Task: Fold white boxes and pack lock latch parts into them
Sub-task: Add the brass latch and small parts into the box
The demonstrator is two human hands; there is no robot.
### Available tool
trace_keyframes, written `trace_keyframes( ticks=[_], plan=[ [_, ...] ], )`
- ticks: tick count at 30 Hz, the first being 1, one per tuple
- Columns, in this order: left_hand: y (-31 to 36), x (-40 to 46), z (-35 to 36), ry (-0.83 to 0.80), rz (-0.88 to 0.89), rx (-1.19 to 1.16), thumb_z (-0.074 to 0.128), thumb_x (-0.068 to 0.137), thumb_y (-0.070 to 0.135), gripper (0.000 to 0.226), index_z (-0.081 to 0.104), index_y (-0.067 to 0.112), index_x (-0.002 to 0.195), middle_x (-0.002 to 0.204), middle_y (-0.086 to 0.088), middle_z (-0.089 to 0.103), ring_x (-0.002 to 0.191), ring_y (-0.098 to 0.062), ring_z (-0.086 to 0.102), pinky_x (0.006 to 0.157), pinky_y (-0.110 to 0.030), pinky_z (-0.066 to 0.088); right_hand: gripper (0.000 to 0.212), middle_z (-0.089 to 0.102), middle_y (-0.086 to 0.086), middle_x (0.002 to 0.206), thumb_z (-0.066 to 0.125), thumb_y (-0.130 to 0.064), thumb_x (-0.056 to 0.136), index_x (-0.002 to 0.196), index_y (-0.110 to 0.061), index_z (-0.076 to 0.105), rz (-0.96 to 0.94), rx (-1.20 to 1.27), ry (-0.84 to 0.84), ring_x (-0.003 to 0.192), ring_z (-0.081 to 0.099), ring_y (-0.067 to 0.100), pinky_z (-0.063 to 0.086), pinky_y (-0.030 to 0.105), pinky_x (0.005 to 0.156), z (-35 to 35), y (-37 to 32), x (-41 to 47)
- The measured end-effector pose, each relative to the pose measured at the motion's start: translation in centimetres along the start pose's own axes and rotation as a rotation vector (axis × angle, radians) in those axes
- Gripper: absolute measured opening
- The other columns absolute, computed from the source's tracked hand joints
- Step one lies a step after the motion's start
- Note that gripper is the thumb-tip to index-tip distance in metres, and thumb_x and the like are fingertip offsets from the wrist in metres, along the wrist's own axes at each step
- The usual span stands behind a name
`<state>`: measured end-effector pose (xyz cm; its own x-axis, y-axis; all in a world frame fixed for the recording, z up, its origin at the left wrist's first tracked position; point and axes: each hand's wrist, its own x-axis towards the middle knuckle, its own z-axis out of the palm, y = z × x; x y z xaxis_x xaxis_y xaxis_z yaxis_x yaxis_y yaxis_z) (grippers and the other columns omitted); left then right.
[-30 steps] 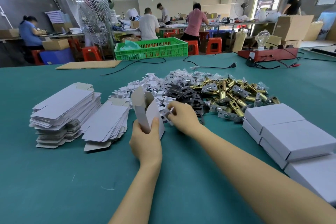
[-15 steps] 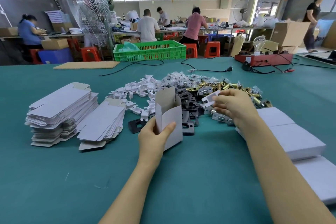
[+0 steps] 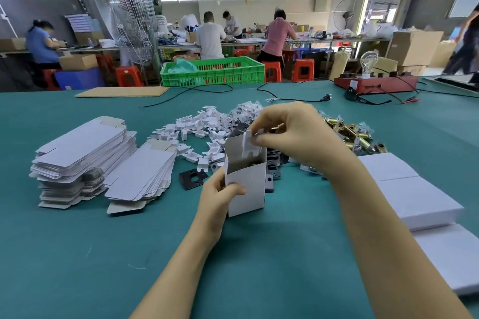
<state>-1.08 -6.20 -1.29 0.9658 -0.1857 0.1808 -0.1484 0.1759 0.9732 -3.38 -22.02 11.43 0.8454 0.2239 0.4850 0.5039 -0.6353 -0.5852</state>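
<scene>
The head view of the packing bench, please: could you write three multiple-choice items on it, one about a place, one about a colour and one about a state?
1. Where do the flat box blanks lie?
A. left of the open white box
B. inside the green crate
C. on the finished boxes

2. What colour is the table?
A. red
B. teal
C. grey

3. What is the right hand doing?
A. resting flat on the table
B. pinching a small white insert over the box mouth
C. lifting the crate

Answers: 1 A, the stacks sit left of the open white box that the left hand grips; 2 B, its cover is teal; 3 B, the small white insert hangs from its fingertips.
</scene>
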Motion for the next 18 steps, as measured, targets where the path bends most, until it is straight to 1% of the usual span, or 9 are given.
trace_keyframes(
  ticks=[1,3,6,8,10,11,13,15,18],
  plan=[
    [0.0,0.0,0.0,-0.004,0.000,0.006,0.059,0.059,0.012,0.019,0.066,0.020,0.074,0.083,-0.006,0.059,0.083,-0.021,0.049,0.076,-0.038,0.039,0.009,0.067,-0.010,0.075,0.073,-0.006,0.079,0.084,-0.012,0.075,-0.028,-0.039,-0.021,0.071,0.061,0.001,0.045,0.009,0.065,0.4,-0.3,0.1],
    [0.1,-0.1,0.1,0.003,-0.005,0.009,0.056,0.060,0.010,0.020,0.067,0.022,0.071,0.081,-0.004,0.058,0.083,-0.021,0.048,0.075,-0.038,0.037,0.008,0.064,-0.008,0.073,0.073,-0.005,0.078,0.084,-0.011,0.075,-0.050,-0.086,-0.061,0.068,0.057,-0.001,0.039,0.007,0.061,1.0,-0.6,0.1],
    [0.3,0.0,0.2,0.020,-0.015,-0.001,0.055,0.060,0.010,0.021,0.066,0.024,0.068,0.082,-0.007,0.055,0.083,-0.021,0.045,0.077,-0.039,0.035,0.006,0.060,-0.014,0.067,0.075,-0.007,0.078,0.083,-0.010,0.077,-0.050,-0.087,-0.090,0.063,0.053,-0.007,0.037,0.007,0.059,1.4,-0.5,0.2],
    [0.2,0.0,0.1,0.025,-0.011,0.006,0.055,0.060,0.010,0.015,0.062,0.014,0.072,0.083,-0.009,0.053,0.083,-0.021,0.045,0.077,-0.040,0.033,0.005,0.062,-0.015,0.068,0.076,-0.009,0.078,0.082,-0.013,0.077,-0.049,-0.063,-0.102,0.064,0.055,-0.006,0.038,0.007,0.060,1.5,-0.4,0.3],
    [0.0,0.1,0.0,0.032,-0.006,0.019,0.055,0.060,0.010,0.021,0.057,0.003,0.079,0.083,-0.009,0.052,0.084,-0.022,0.044,0.077,-0.040,0.033,0.006,0.067,-0.010,0.069,0.076,-0.012,0.079,0.082,-0.016,0.077,-0.043,-0.072,-0.140,0.064,0.057,0.000,0.040,0.009,0.060,1.6,-0.2,0.4],
    [0.0,0.0,0.0,0.030,-0.003,0.027,0.055,0.060,0.011,0.022,0.058,0.003,0.081,0.084,-0.009,0.051,0.084,-0.022,0.043,0.076,-0.041,0.032,0.005,0.068,-0.010,0.070,0.076,-0.014,0.080,0.083,-0.018,0.077,-0.039,-0.086,-0.172,0.064,0.057,0.001,0.041,0.009,0.059,1.6,-0.2,0.4],
    [0.1,0.0,0.1,0.017,0.002,0.038,0.055,0.061,0.012,0.021,0.066,0.017,0.077,0.083,-0.008,0.053,0.085,-0.022,0.045,0.076,-0.040,0.034,0.005,0.068,-0.013,0.073,0.077,-0.019,0.081,0.086,-0.020,0.077,-0.038,-0.100,-0.224,0.066,0.057,-0.003,0.040,0.008,0.060,1.7,0.0,0.4],
    [0.1,-0.1,0.1,0.003,0.006,0.030,0.055,0.060,0.013,0.026,0.070,0.029,0.075,0.082,-0.002,0.059,0.086,-0.021,0.048,0.076,-0.039,0.037,0.009,0.070,-0.012,0.078,0.077,-0.021,0.081,0.089,-0.019,0.076,-0.032,-0.075,-0.227,0.068,0.058,-0.007,0.041,0.006,0.062,1.6,0.1,0.4],
    [0.1,-0.1,0.1,-0.013,0.013,0.007,0.061,0.052,0.024,0.026,0.071,0.030,0.075,0.080,0.004,0.063,0.085,-0.020,0.050,0.075,-0.036,0.039,0.009,0.072,-0.008,0.082,0.075,-0.019,0.082,0.091,-0.016,0.075,-0.024,-0.045,-0.194,0.072,0.061,-0.005,0.043,0.006,0.065,1.2,0.4,0.4]
  ],
)
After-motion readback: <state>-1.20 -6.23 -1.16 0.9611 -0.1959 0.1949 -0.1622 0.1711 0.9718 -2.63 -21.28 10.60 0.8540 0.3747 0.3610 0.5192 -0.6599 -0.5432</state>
